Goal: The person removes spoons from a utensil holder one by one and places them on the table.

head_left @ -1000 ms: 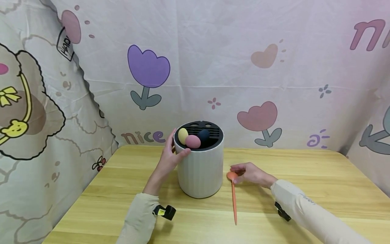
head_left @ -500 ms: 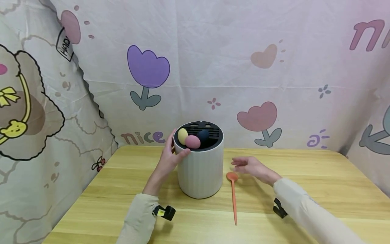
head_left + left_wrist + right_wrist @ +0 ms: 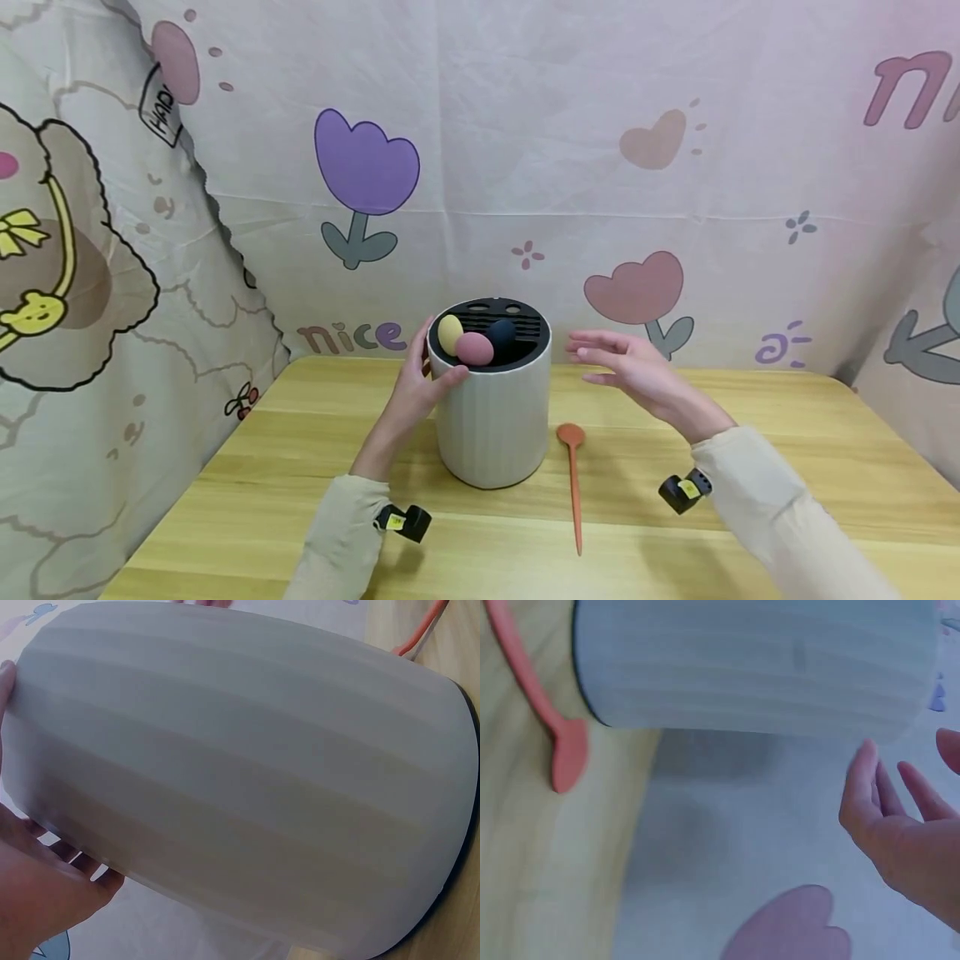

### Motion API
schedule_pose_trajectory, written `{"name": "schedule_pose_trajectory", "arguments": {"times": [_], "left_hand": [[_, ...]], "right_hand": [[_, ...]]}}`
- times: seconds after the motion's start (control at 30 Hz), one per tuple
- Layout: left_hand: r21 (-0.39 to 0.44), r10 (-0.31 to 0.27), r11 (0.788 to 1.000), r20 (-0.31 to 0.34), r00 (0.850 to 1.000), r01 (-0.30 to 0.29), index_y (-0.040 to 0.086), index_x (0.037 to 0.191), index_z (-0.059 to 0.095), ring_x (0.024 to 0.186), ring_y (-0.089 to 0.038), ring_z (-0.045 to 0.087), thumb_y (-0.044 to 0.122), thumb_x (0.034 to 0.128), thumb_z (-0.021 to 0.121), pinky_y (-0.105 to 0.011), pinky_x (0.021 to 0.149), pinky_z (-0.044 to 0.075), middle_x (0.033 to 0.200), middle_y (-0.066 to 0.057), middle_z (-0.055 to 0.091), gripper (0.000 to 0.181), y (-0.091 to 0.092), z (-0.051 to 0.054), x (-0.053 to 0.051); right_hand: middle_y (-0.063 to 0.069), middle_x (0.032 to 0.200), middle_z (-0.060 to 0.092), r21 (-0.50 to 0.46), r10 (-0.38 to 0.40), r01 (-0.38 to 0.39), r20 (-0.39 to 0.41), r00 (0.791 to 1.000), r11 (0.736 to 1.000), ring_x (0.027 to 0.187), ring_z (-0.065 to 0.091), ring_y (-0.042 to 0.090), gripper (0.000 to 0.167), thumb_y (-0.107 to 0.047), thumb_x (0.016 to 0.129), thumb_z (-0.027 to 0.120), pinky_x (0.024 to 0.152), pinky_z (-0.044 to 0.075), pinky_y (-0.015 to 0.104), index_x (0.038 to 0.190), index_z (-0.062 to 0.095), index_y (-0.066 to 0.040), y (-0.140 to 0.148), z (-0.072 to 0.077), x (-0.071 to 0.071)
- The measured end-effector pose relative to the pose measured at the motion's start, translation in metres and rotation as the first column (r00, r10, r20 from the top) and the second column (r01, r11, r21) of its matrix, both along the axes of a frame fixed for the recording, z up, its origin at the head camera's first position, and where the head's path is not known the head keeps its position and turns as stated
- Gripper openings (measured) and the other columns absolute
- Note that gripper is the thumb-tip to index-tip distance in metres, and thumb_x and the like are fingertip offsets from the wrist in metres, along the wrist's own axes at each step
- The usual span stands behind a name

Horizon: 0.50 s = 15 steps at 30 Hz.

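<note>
A white ribbed knife block (image 3: 491,429) stands upright on the table, its black top cut with slots and holes. Yellow (image 3: 450,335), pink (image 3: 475,349) and dark blue (image 3: 502,335) rounded pieces show in the top's front opening; anything below them is hidden. My left hand (image 3: 422,379) grips the block's upper left side, thumb at the front rim. In the left wrist view the ribbed wall (image 3: 240,765) fills most of the picture. My right hand (image 3: 633,371) hovers right of the block, fingers apart and holding nothing. Below it lies an orange spoon (image 3: 575,492), also seen in the right wrist view (image 3: 568,757).
The wooden table (image 3: 750,475) extends around the block on both sides. Behind it hangs a pale cloth (image 3: 495,125) printed with flowers and hearts. Another printed cloth (image 3: 112,450) hangs along the left side.
My right hand has let go of the orange spoon's head and risen from the table, its fingers spreading beside the block's rim. My left hand and the block have stayed put.
</note>
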State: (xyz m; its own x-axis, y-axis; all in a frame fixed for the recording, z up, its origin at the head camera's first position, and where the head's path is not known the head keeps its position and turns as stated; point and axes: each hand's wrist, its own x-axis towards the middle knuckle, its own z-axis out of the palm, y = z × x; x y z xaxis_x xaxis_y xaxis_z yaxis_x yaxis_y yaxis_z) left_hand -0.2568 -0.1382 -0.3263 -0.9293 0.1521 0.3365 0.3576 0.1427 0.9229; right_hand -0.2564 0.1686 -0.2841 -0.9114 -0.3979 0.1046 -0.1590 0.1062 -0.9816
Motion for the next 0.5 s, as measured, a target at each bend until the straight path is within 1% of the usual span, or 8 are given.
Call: {"name": "schedule_pose_trajectory", "arguments": {"times": [0.07,0.2,0.37,0.43,0.5], "left_hand": [[0.004,0.0,1.0,-0.001,1.0,0.0,0.015,0.155,0.014,0.143,-0.038,0.015,0.064,0.0754,0.07,-0.06,0.11,0.019,0.159,-0.01,0.014,0.109,0.0,0.0,0.0],[0.011,-0.003,1.0,-0.008,1.0,0.003,0.014,0.155,0.014,0.143,-0.038,0.015,0.065,0.0748,0.07,-0.06,0.11,0.02,0.159,-0.01,0.014,0.111,0.001,0.0,-0.001],[0.018,-0.005,1.0,-0.015,1.0,0.005,0.015,0.155,0.014,0.143,-0.036,0.015,0.065,0.0745,0.071,-0.06,0.111,0.019,0.159,-0.01,0.015,0.111,0.0,-0.002,-0.002],[0.021,-0.006,1.0,-0.019,1.0,0.007,0.015,0.155,0.015,0.143,-0.035,0.016,0.065,0.0745,0.071,-0.059,0.111,0.018,0.159,-0.01,0.015,0.11,0.0,-0.002,-0.002],[0.022,-0.008,1.0,-0.023,1.0,0.008,0.014,0.155,0.015,0.143,-0.035,0.016,0.065,0.0742,0.071,-0.059,0.111,0.019,0.159,-0.01,0.015,0.111,0.0,-0.001,-0.002]], "right_hand": [[0.023,0.139,0.047,-0.001,-0.001,0.001,-0.007,1.0,1.0,0.117,0.056,0.018,0.051,-0.014,0.098,0.056,0.094,0.049,0.036,0.141,0.04,0.009,0.001,0.007,0.003],[0.022,0.136,0.051,0.007,-0.018,0.018,-0.034,0.999,1.0,0.117,0.057,0.019,0.049,-0.013,0.098,0.057,0.095,0.049,0.035,0.139,0.043,0.009,0.004,0.015,0.009],[0.019,0.131,0.056,0.022,-0.078,0.081,-0.101,0.992,0.996,0.116,0.058,0.018,0.045,-0.013,0.097,0.059,0.095,0.048,0.032,0.135,0.049,0.009,-0.001,0.017,0.019],[0.019,0.129,0.058,0.028,-0.099,0.103,-0.137,0.986,0.994,0.113,0.06,0.016,0.043,-0.012,0.097,0.058,0.094,0.049,0.031,0.133,0.05,0.009,-0.005,0.017,0.023],[0.021,0.128,0.058,0.027,-0.105,0.111,-0.166,0.981,0.993,0.11,0.061,0.013,0.041,-0.01,0.096,0.058,0.093,0.049,0.032,0.132,0.052,0.01,-0.008,0.018,0.027]]}}
